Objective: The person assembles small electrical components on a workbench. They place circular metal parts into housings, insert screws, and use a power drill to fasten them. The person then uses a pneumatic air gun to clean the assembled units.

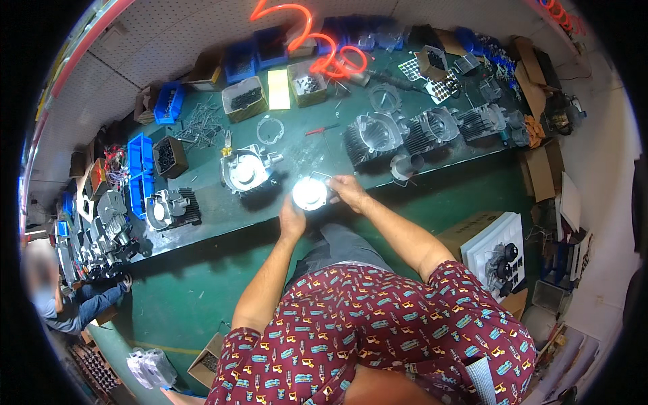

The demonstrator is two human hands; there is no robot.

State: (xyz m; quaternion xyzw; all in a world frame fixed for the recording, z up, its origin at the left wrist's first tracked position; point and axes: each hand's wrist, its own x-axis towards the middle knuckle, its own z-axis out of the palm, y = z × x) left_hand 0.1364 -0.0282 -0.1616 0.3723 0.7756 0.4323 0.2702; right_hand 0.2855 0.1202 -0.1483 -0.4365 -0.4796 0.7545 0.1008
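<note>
At the bench's front edge I hold a round, flanged metal part (310, 194), its face washed out by glare. My left hand (291, 219) is closed on its lower left side. My right hand (349, 192) is closed at its right side, fingertips pinching a thin, pale looped piece (322, 175) along the upper rim; its exact kind is unclear. Just left on the bench sits a metal housing (246, 170), also glaring, with a yellow-handled tool (227, 143) behind it. A flat gasket ring (270, 130) lies farther back.
Finned engine castings (379, 135) line the bench (310, 152) at right, near a metal cup-shaped part (406, 167). Another finned casting (169, 208) sits left by blue bins (141, 165). Small-parts boxes (244, 98) and an orange coiled hose (337, 64) are behind. A person (74, 297) sits far left.
</note>
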